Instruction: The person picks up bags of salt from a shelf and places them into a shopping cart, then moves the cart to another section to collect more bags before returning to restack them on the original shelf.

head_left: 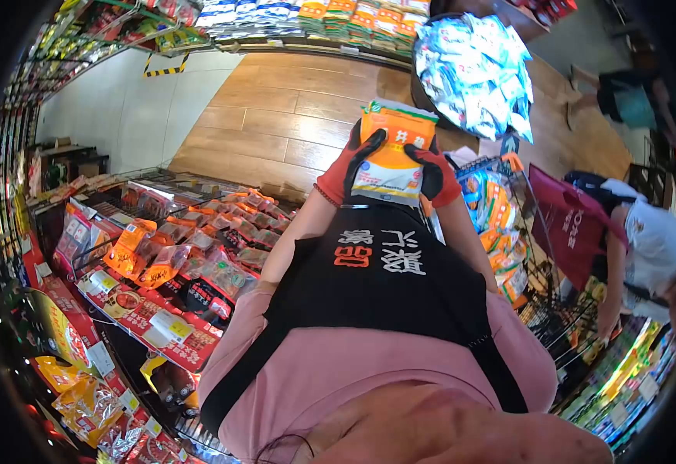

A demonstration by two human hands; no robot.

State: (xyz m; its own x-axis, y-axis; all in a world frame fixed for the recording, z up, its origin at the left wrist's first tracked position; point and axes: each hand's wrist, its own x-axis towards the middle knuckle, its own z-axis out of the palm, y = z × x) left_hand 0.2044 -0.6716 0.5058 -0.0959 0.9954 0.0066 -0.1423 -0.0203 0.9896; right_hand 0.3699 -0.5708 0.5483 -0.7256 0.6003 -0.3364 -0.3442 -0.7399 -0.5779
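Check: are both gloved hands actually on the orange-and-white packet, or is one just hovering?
Touching. The head view shows the left hand and the right hand wrapped around opposite sides of the packet, with the dark glove fingers overlapping its front face.

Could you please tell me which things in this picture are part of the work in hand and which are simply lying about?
In hand: orange snack packet, gripped by left hand and right hand.

Lying about: shelf packets, bin of blue-white packets, wire basket, another person.
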